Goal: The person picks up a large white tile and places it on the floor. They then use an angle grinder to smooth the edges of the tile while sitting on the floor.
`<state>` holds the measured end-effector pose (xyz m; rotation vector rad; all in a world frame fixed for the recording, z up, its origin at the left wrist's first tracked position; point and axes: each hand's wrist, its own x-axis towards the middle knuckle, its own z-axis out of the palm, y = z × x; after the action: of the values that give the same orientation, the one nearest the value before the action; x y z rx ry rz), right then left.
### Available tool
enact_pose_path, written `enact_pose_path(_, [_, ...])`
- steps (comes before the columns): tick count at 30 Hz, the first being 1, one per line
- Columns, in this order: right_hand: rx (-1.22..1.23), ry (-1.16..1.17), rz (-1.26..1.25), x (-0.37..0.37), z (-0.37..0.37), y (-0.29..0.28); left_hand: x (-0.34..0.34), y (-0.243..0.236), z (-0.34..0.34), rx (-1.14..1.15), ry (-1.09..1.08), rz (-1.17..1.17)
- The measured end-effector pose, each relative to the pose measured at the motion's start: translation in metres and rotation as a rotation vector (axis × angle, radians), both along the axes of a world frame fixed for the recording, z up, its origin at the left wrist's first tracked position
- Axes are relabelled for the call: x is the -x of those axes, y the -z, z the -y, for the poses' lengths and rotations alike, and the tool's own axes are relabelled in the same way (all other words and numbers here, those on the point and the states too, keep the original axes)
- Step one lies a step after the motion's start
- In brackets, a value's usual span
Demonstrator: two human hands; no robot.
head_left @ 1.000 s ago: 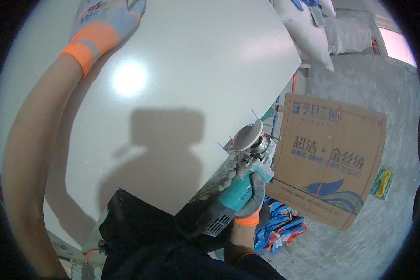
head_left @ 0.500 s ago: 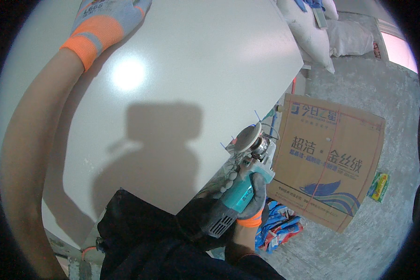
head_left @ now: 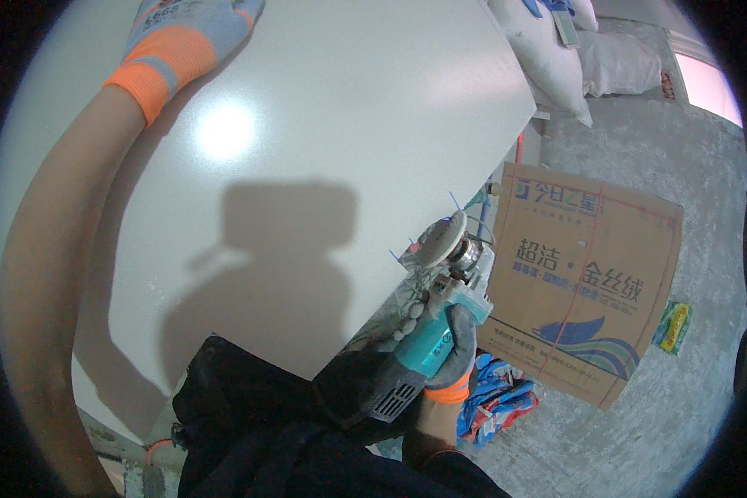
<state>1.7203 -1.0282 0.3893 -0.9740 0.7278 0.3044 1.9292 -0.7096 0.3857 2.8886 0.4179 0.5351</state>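
My right hand (head_left: 456, 353), in a grey glove with an orange cuff, is closed round the teal body of an angle grinder (head_left: 427, 340). The grinder's pale round disc (head_left: 444, 239) points up and away, close to the right edge of a large glossy white slab (head_left: 307, 100). Whether the disc touches the slab edge, I cannot tell. At the upper left my left hand (head_left: 187, 37), in a light blue glove with an orange cuff, rests on the slab; the frame's top edge cuts off its fingers.
Right of the slab, a brown cardboard box (head_left: 585, 282) lies on the grey concrete floor (head_left: 705, 390). White sacks (head_left: 544, 62) stand at the upper right. Blue and red crumpled packaging (head_left: 498, 398) lies below the box, a small green-yellow packet (head_left: 674, 326) beside it.
The grinder's head and disc have tilted slightly, the disc now showing narrower. My left hand stays in place on the slab, and the whole view has shifted a little.
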Motion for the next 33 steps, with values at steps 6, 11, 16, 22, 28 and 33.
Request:
enact_pose_path(6, [0.016,-0.004,-0.010,0.001,0.000,0.000,0.002,0.000,0.002,-0.002,-0.008,0.001])
enact_pose_path(11, [0.005,-0.010,-0.021,0.000,0.000,0.000,0.000,-0.003,0.002,-0.010,0.007,0.028])
enact_pose_path(16, [-0.077,0.071,-0.034,-0.002,-0.003,0.001,-0.006,-0.005,0.000,0.002,0.025,0.007])
enact_pose_path(22, [-0.034,0.131,-0.003,0.001,-0.010,0.002,-0.038,0.023,-0.010,-0.479,0.011,-0.146])
enact_pose_path(28, [0.071,0.101,0.016,0.011,-0.004,-0.008,-0.043,0.048,-0.024,-0.466,-0.026,-0.060])
enact_pose_path(33, [0.497,-0.056,0.173,0.020,0.005,0.001,-0.033,0.038,-0.019,-0.393,0.019,-0.112])
